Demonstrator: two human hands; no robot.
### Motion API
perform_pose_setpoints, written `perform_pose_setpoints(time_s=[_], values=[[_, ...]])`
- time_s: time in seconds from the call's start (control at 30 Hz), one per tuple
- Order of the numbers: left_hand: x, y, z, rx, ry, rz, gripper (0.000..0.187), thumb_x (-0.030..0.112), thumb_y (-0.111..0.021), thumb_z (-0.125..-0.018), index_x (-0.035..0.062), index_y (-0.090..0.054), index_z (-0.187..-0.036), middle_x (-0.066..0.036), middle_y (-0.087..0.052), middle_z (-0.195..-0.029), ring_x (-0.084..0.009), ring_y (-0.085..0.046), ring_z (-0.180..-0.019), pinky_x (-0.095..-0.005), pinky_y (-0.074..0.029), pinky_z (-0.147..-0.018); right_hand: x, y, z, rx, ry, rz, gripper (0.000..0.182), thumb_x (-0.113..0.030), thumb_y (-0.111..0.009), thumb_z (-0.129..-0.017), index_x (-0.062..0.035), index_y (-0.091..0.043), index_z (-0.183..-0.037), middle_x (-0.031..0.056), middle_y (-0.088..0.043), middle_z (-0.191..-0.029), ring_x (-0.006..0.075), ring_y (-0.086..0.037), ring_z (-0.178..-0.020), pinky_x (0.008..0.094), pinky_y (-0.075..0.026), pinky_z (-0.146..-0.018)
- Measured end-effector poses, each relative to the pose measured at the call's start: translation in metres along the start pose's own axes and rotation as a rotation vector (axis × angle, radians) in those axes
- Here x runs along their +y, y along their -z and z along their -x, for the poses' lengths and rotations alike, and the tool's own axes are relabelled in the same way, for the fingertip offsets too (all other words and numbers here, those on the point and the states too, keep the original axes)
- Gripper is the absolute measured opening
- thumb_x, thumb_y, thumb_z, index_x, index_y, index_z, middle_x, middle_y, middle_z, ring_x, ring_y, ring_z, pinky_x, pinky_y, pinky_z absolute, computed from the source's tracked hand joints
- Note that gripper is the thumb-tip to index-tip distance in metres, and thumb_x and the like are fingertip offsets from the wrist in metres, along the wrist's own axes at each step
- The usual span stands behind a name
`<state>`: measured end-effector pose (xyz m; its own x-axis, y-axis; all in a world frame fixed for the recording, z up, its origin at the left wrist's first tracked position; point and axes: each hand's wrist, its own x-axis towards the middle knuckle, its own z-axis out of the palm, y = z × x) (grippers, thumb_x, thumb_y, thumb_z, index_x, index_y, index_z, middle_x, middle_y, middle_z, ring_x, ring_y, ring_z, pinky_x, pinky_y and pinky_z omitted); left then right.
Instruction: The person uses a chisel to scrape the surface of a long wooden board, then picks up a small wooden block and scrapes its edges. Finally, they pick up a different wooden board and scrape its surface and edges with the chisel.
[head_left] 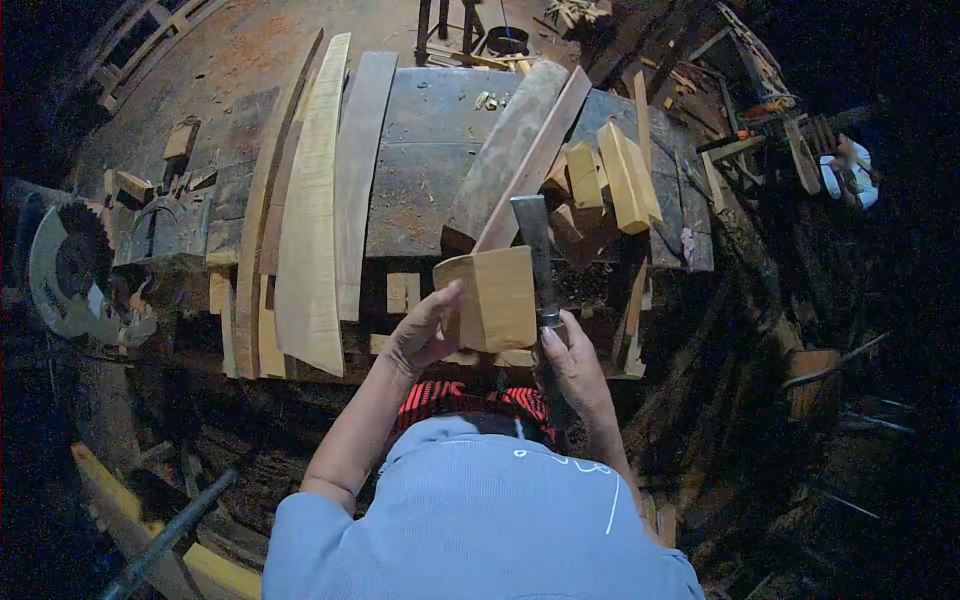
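Observation:
My left hand (428, 325) grips the left side of a light brown wooden block (505, 295), which has two faces showing and a curved top edge at its left. In my right hand (572, 360) is a chisel (535, 235), held at its handle with the broad metal blade pointing up and away from me. The blade stands just right of the block. Both are above the near edge of the workbench (425, 170). My right fingers wrap round the handle, most of which is hidden.
Long boards (312, 210) lie across the bench at the left, and more planks (540, 155) slant at the right beside stacked wood blocks (625, 180). A circular saw blade (72, 245) stands at the far left. Another person (850, 172) is at the far right.

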<state>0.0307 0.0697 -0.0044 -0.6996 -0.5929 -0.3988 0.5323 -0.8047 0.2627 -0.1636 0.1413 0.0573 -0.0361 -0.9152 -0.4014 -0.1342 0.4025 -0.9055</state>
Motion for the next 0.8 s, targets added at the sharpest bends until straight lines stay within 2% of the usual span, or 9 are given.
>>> perform_pose_setpoints(time_s=[0.03, 0.17, 0.2, 0.23, 0.33, 0.5, 0.57, 0.7, 0.8], values=[[0.000, -0.006, -0.001, 0.000, 0.000, 0.000, 0.057, 0.036, -0.055, -0.080, 0.0084, -0.032, -0.125, -0.011, -0.044, -0.119, -0.0236, -0.045, -0.110, -0.0401, -0.039, -0.092, -0.001, 0.000, 0.000, 0.002, 0.006, 0.019, 0.034, -0.030, -0.047, -0.086, -0.0042, -0.041, -0.107, -0.0007, -0.047, -0.065, 0.0061, -0.046, -0.053, 0.0202, -0.038, -0.045], [0.015, -0.020, -0.017, 0.023, -0.292, 0.141, 0.066, 0.046, -0.056, -0.075, 0.0080, -0.032, -0.124, -0.012, -0.042, -0.122, -0.0260, -0.043, -0.111, -0.0430, -0.040, -0.090, -0.001, 0.002, 0.010, -0.001, -0.002, 0.052, 0.032, -0.028, -0.047, -0.086, -0.0038, -0.042, -0.106, -0.0009, -0.047, -0.065, 0.0059, -0.046, -0.054, 0.0199, -0.038, -0.046], [0.020, -0.018, -0.024, -0.021, -0.399, 0.222, 0.069, 0.048, -0.056, -0.074, 0.0080, -0.032, -0.124, -0.012, -0.041, -0.122, -0.0271, -0.043, -0.112, -0.0443, -0.040, -0.089, -0.011, 0.003, 0.015, -0.030, -0.071, 0.110, 0.032, -0.026, -0.048, -0.085, -0.0028, -0.043, -0.107, 0.0030, -0.050, -0.073, 0.0092, -0.048, -0.063, 0.0228, -0.040, -0.056], [0.025, -0.010, -0.029, -0.016, -0.386, 0.260, 0.069, 0.048, -0.056, -0.073, 0.0083, -0.032, -0.124, -0.013, -0.040, -0.124, -0.0291, -0.042, -0.112, -0.0465, -0.040, -0.089, -0.015, 0.004, 0.019, -0.060, -0.137, 0.167, 0.032, -0.024, -0.049, -0.084, -0.0018, -0.044, -0.107, 0.0069, -0.053, -0.081, 0.0124, -0.050, -0.072, 0.0258, -0.041, -0.065], [0.039, 0.003, -0.036, -0.042, -0.415, 0.207, 0.070, 0.047, -0.057, -0.072, 0.0083, -0.032, -0.124, -0.012, -0.040, -0.124, -0.0297, -0.042, -0.111, -0.0468, -0.040, -0.088, -0.006, 0.002, 0.030, -0.143, -0.100, 0.208, 0.034, -0.024, -0.049, -0.084, -0.0016, -0.043, -0.108, 0.0069, -0.053, -0.077, 0.0130, -0.050, -0.069, 0.0262, -0.042, -0.064], [0.040, 0.007, -0.036, 0.039, -0.466, 0.168, 0.060, 0.042, -0.057, -0.075, 0.0073, -0.038, -0.121, -0.010, -0.046, -0.118, -0.0249, -0.045, -0.109, -0.0407, -0.040, -0.090, 0.000, -0.006, 0.037, -0.197, -0.193, 0.309, 0.041, -0.031, -0.047, -0.083, -0.0023, -0.042, -0.112, 0.0178, -0.058, -0.078, 0.0302, -0.059, -0.074, 0.0363, -0.044, -0.067], [0.040, 0.013, -0.038, 0.079, -0.466, 0.095, 0.055, 0.039, -0.056, -0.077, 0.0077, -0.041, -0.119, -0.008, -0.048, -0.116, -0.0218, -0.046, -0.108, -0.0375, -0.040, -0.090, -0.008, -0.009, 0.038, -0.198, -0.202, 0.324, 0.041, -0.031, -0.047, -0.083, -0.0024, -0.042, -0.112, 0.0175, -0.058, -0.078, 0.0299, -0.059, -0.073, 0.0362, -0.044, -0.067], [0.041, 0.009, -0.036, 0.026, -0.436, 0.085, 0.055, 0.040, -0.056, -0.077, 0.0072, -0.041, -0.118, -0.008, -0.048, -0.116, -0.0207, -0.048, -0.106, -0.0369, -0.041, -0.089, -0.005, -0.009, 0.038, -0.189, -0.186, 0.298, 0.040, -0.031, -0.047, -0.083, -0.0036, -0.042, -0.112, 0.0169, -0.059, -0.079, 0.0291, -0.059, -0.074, 0.0362, -0.044, -0.066], [0.037, -0.001, -0.027, 0.087, -0.355, -0.015, 0.055, 0.041, -0.056, -0.077, 0.0063, -0.041, -0.118, -0.007, -0.049, -0.113, -0.0209, -0.049, -0.104, -0.0375, -0.041, -0.088, -0.005, -0.008, 0.032, -0.183, -0.190, 0.308, 0.039, -0.031, -0.046, -0.083, -0.0038, -0.042, -0.111, 0.0151, -0.058, -0.079, 0.0282, -0.058, -0.074, 0.0356, -0.043, -0.067]])
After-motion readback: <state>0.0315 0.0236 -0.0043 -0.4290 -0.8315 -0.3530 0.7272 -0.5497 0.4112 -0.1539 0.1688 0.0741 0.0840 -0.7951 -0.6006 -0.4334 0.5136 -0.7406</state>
